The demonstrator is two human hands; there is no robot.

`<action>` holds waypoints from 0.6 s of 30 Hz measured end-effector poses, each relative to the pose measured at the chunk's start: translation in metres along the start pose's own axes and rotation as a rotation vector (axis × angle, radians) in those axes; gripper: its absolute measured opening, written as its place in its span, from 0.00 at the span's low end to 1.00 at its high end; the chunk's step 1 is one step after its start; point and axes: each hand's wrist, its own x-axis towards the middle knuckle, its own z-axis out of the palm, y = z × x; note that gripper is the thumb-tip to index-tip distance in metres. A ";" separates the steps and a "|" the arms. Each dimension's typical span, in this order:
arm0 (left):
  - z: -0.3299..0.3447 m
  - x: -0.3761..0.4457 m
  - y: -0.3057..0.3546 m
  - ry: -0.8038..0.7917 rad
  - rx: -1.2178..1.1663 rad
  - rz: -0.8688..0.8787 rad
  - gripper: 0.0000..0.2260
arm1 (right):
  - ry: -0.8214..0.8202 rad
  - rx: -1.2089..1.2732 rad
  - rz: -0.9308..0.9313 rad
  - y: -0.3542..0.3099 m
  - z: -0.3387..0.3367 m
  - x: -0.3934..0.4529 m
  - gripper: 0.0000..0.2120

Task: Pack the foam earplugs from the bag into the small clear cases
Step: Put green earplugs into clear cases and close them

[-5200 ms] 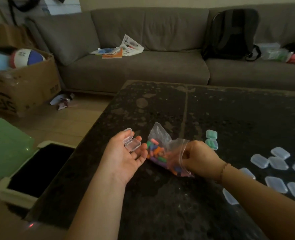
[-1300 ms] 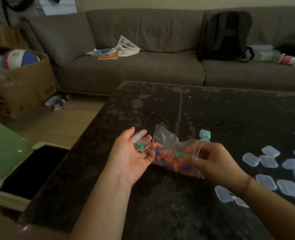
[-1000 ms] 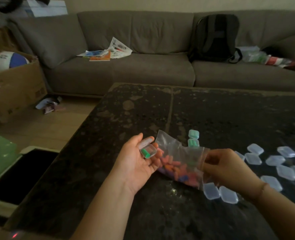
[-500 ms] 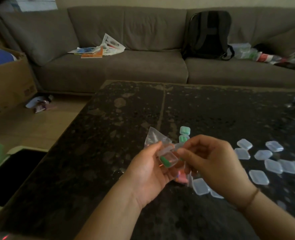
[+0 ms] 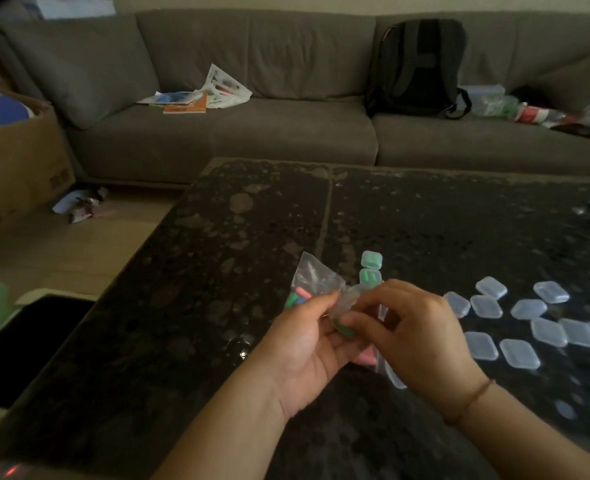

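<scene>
I see both hands meeting over the dark table (image 5: 189, 306), close together. My left hand (image 5: 304, 351) cups a small clear case (image 5: 343, 315) in its curled fingers, thumb against the case's near side; something green shows inside it. My right hand (image 5: 414, 337) has its fingers bent onto the same case from the other side, pinching it along with the left; whether the lid is fully down I cannot tell.

The bag (image 5: 312, 284) lies on the table just beyond and partly under my hands, its clear corner sticking up past the left thumb, with pink, green and blue earplugs (image 5: 298, 297) showing through it. A pink bit shows under the hands too.

Just beyond my right fingers sit two green-filled cases (image 5: 370, 268), one behind the other. To the right of my right hand, a scatter of empty cases (image 5: 518, 327) lies flat, lids shut, some touching one another. One more clear case peeks out beneath my right wrist.

Far beyond the hands, a sofa (image 5: 286, 133) holds a backpack (image 5: 419, 67) and papers (image 5: 200, 97).
</scene>
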 end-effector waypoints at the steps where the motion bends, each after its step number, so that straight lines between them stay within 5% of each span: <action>1: 0.000 0.000 0.001 0.002 -0.001 -0.003 0.16 | -0.013 0.037 0.011 -0.001 -0.002 -0.001 0.09; 3: -0.001 -0.001 0.004 0.006 0.002 -0.010 0.16 | -0.029 0.181 0.070 -0.002 -0.007 -0.002 0.03; 11: -0.002 0.001 0.003 0.018 0.103 0.033 0.11 | 0.025 0.411 0.219 0.004 -0.010 -0.004 0.13; 18: 0.008 -0.001 -0.001 0.002 0.357 0.229 0.22 | -0.107 0.520 0.282 0.001 -0.014 0.001 0.06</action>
